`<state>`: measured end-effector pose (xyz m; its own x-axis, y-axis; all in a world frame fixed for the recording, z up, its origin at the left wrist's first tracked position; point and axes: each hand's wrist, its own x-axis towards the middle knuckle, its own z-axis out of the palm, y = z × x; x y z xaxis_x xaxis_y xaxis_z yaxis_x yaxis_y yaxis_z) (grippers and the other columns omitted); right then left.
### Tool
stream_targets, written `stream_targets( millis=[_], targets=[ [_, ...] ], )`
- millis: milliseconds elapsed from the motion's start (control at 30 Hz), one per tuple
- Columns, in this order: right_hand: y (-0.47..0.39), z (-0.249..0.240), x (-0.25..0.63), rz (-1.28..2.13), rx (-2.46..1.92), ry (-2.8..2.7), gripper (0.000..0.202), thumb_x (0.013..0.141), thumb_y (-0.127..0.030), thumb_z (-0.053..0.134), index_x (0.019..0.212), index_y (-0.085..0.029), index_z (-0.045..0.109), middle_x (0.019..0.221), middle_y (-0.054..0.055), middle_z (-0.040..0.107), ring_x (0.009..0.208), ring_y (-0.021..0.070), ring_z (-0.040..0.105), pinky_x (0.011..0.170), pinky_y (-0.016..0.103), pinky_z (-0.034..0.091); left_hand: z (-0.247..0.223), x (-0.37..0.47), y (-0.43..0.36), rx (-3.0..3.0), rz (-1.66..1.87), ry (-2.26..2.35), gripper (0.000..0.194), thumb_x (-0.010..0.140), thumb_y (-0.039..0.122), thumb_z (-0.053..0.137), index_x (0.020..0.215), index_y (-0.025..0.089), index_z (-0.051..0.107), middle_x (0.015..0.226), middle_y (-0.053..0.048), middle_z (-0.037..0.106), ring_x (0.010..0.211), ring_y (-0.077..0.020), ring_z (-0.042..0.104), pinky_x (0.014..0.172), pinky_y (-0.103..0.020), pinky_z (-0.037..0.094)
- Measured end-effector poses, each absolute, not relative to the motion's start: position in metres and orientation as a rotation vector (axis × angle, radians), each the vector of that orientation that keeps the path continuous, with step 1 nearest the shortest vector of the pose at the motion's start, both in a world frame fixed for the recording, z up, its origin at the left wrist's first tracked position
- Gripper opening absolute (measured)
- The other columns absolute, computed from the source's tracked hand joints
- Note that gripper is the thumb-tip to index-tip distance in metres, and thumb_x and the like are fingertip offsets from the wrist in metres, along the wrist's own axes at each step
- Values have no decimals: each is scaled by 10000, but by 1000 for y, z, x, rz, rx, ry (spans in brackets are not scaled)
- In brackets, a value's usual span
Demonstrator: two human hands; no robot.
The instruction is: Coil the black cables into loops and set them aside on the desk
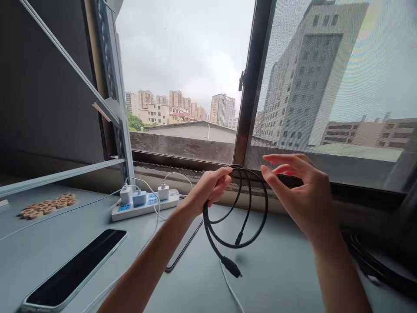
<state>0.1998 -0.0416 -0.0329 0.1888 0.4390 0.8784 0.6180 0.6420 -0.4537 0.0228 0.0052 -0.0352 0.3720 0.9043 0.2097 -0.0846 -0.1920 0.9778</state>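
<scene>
A black cable [267,204] hangs in loose loops above the table, pinched at its top by my left hand [213,187]. One plug [231,267] dangles at the lower front of the coil, and the other end [239,238] hangs inside the loops. To the right of the coil, my right hand [301,191] is raised with thumb and fingers apart and nothing between them. Its fingertips are close to the loops without touching them.
A white power strip [145,208] with several chargers stands by the window. A phone [78,265] lies at the left, another dark-edged device [184,248] behind my left forearm. Round wooden pieces [48,205] sit far left; black cables [381,265] lie at the right. White cords [228,282] cross the table.
</scene>
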Motion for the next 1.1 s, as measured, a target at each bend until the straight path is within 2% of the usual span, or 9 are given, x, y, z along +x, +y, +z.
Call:
stream_targets(
  millis=[100,233,367,467,633,800,900,1000,1100],
  targets=[
    [-39,-36,198,33,-1011,-1619,312,816,-497,591,784,-222,736,739,13,685,631,139,613,604,262,469,-31,23,0,1540,1092,711,516,923,486,402,522,166,459,290,72,234,254,-45,155,319,-193,91],
    [-28,-43,191,353,-1093,-1728,512,849,-615,464,706,-186,703,598,9,652,509,137,586,537,256,425,-31,33,-14,1689,1082,706,603,929,517,373,444,164,437,264,50,269,245,-40,164,315,-183,134],
    [-18,-45,184,579,-947,-1650,491,864,-578,440,668,-171,634,512,3,597,515,147,593,534,242,430,-36,44,-23,1754,944,604,632,940,547,298,469,161,469,313,5,415,271,-73,341,359,-194,260],
    [-21,-44,184,703,-909,-1683,458,887,-524,413,645,-175,585,444,-3,548,479,139,569,487,223,397,-40,49,-26,1838,855,529,664,953,535,203,541,145,547,423,-49,542,404,-115,498,424,-208,327],
    [-31,-43,181,826,-853,-1814,476,921,-474,323,627,-176,548,506,23,600,430,116,527,489,233,394,-46,55,-23,1755,1083,606,584,936,493,244,596,149,571,525,-57,603,474,-134,536,436,-211,359],
    [-33,-40,183,501,-1021,-1771,327,867,-388,408,743,-187,635,691,23,664,624,147,589,576,247,438,-44,49,-11,1699,1321,708,544,928,501,338,743,121,682,480,-34,579,401,-110,522,378,-180,288],
    [-27,-40,192,576,-994,-1688,337,851,-392,412,912,-171,659,806,47,688,722,167,622,592,251,476,-35,37,-10,1783,1373,774,473,895,521,466,833,122,712,432,-20,559,381,-100,513,394,-170,299],
    [-21,-40,197,748,-854,-1599,412,853,-381,415,1149,-147,581,736,30,671,715,157,628,626,254,505,-26,28,-14,1883,1268,803,439,866,523,543,918,121,712,420,-20,564,381,-102,522,403,-168,303],
    [-22,-41,196,814,-770,-1564,455,873,-400,433,1238,-141,510,590,-33,581,592,123,575,596,235,492,-22,24,-20,1931,1146,749,424,875,502,539,977,121,694,461,-27,595,411,-111,557,407,-169,305]
  ],
)
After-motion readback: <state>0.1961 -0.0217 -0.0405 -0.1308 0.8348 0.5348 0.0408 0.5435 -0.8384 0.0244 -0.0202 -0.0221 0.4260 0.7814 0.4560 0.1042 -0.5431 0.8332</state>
